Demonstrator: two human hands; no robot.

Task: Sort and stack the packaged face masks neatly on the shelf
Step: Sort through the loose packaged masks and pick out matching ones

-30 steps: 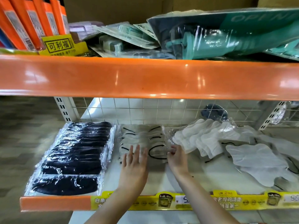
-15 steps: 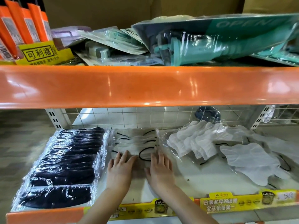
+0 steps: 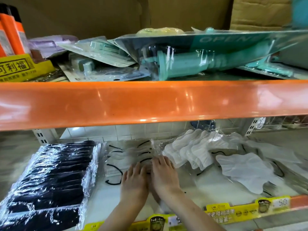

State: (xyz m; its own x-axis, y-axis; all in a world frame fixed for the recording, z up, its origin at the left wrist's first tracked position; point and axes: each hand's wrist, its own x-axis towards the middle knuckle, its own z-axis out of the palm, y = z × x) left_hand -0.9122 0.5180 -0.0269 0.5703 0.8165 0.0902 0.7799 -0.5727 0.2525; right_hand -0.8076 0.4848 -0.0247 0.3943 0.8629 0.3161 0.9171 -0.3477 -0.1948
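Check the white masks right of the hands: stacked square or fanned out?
Fanned out. The white masks overlap in a slanted spread, each edge showing, and one loose mask lies apart to their right.

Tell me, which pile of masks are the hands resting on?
The middle stack of white masks with black ear loops, between the black masks and the loose white ones; both the left hand and right hand lie flat there.

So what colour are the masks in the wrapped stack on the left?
Black masks, under shiny clear wrap. The head view, the only one, shows them.
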